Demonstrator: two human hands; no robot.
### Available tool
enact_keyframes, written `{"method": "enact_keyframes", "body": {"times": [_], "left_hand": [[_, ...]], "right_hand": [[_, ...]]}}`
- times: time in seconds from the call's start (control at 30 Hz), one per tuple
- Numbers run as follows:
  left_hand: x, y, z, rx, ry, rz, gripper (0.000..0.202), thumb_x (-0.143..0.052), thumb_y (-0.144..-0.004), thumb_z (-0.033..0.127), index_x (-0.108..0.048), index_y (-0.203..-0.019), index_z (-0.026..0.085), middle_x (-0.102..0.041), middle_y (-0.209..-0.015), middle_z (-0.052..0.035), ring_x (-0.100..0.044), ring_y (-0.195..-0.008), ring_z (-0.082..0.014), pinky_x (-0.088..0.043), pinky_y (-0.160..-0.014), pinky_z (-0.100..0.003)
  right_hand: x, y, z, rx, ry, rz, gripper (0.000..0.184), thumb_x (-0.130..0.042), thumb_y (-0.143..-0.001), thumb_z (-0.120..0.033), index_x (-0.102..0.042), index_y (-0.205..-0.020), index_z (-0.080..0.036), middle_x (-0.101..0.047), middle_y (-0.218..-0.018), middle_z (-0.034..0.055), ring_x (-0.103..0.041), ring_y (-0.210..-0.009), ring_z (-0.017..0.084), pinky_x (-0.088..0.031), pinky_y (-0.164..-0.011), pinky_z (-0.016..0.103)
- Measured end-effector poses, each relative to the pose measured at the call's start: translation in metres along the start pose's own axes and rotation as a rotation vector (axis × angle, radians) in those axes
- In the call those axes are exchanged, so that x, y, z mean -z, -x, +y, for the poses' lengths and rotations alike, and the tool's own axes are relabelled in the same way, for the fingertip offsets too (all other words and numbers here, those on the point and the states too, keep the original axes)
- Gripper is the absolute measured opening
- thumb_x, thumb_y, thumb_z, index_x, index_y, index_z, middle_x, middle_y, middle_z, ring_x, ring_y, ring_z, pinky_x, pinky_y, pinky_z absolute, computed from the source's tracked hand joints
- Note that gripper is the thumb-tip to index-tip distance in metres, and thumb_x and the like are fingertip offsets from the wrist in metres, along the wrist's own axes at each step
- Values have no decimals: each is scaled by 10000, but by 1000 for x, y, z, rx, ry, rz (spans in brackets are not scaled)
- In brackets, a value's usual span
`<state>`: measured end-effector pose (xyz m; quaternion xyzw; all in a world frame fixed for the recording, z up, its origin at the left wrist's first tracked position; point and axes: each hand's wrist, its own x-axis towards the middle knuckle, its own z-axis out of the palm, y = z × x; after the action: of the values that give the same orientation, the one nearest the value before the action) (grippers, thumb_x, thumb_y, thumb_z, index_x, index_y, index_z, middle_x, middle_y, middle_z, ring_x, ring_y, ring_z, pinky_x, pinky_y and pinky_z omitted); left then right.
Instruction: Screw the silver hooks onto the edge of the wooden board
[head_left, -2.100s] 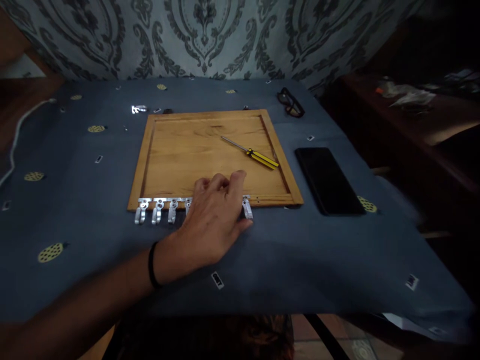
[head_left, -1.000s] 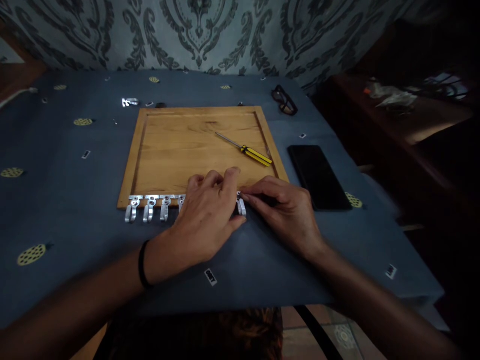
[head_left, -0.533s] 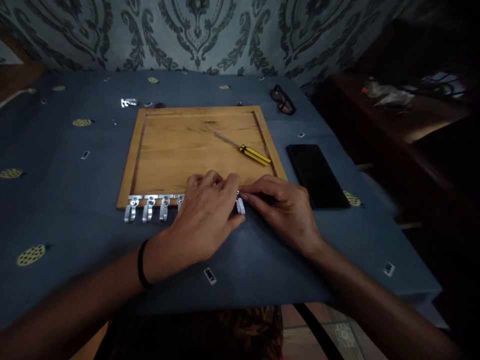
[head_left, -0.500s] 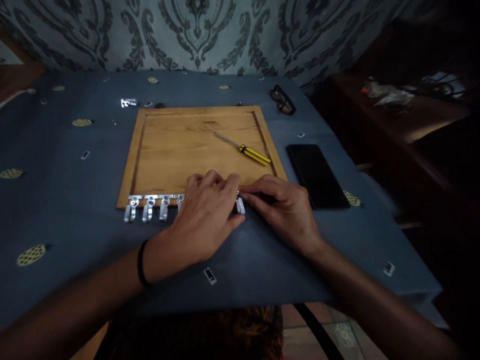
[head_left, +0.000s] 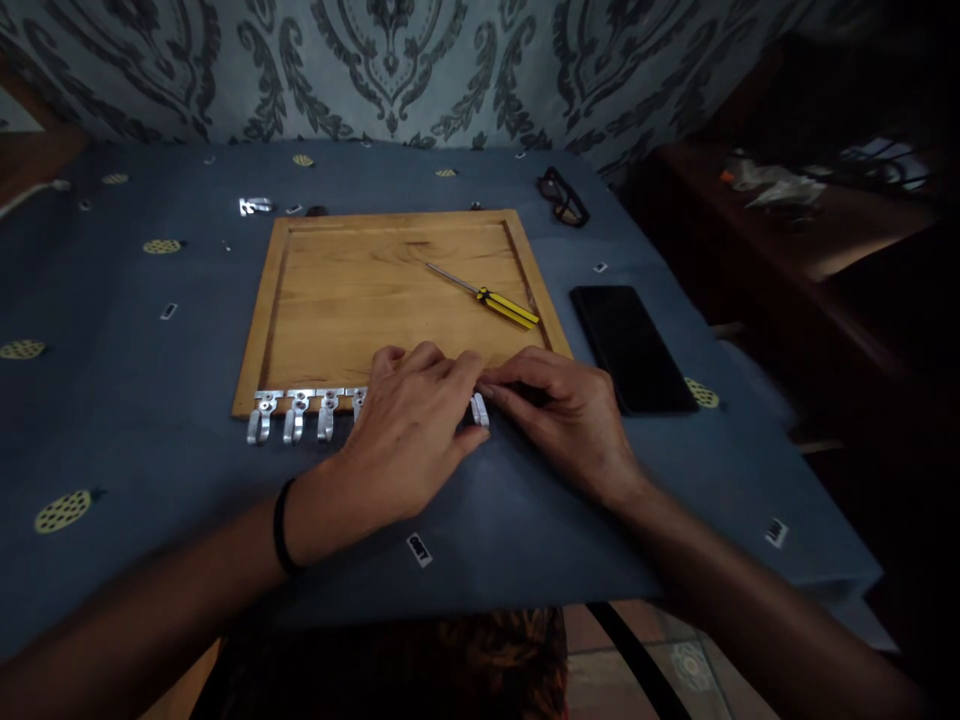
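Note:
Along the near edge of a wooden board (head_left: 390, 300) with a raised frame runs a row of silver metal hooks (head_left: 298, 415), their curved ends hanging past the edge. My left hand (head_left: 420, 430) lies over the right part of this row, fingers bent onto the board and thumb at the rightmost hook (head_left: 480, 410). Its palm hides several hooks. My right hand (head_left: 566, 415) pinches thumb and forefinger together just above that rightmost hook; whatever is between the fingertips is hidden. A screwdriver (head_left: 495, 300) with a yellow and black handle rests on the board.
To the right of the board lies a black phone (head_left: 634, 350). Folded glasses (head_left: 562, 197) sit at the back right, and a loose silver hook (head_left: 256, 206) at the back left. A blue patterned cloth (head_left: 187, 400) covers the table. The table's right edge drops off to tiled floor.
My left forefinger and right fingertips have come closer together over the rightmost hook, covering the small shiny spot seen there before. Otherwise the view has only shifted slightly.

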<state>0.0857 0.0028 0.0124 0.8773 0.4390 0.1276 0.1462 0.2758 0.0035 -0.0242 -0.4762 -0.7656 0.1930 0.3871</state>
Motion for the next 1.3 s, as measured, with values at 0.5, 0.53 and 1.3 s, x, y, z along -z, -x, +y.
{"method": "enact_keyframes", "body": {"times": [0.5, 0.53, 1.3], "left_hand": [[1, -1, 1, 1, -24, -6, 204, -721, -911, 281, -593, -1041, 191, -709, -1002, -60, -593, -1059, -290, -425, -935, -482], [1, -1, 1, -1, -23, 3, 208, -726, -907, 282, -594, -1041, 194, -709, -1000, -59, -594, -1060, -290, -426, -936, -481], [-3, -1, 0, 23, -5, 28, 238, -791, -858, 278, -603, -984, 206, -709, -984, -32, -602, -1023, -274, -420, -934, -465]], "right_hand": [[2, 0, 2, 26, 1, 5, 100, -683, -930, -220, -760, -866, -225, -731, -780, 17, -680, -709, 158, -524, -651, 276], [4, -2, 4, 23, 28, 27, 107, -672, -937, -229, -756, -871, -223, -729, -782, 20, -680, -709, 162, -527, -651, 282], [33, -45, 29, 3, 325, 340, 182, -635, -936, -284, -734, -1062, -198, -706, -921, 50, -619, -697, 164, -503, -632, 315]]}}
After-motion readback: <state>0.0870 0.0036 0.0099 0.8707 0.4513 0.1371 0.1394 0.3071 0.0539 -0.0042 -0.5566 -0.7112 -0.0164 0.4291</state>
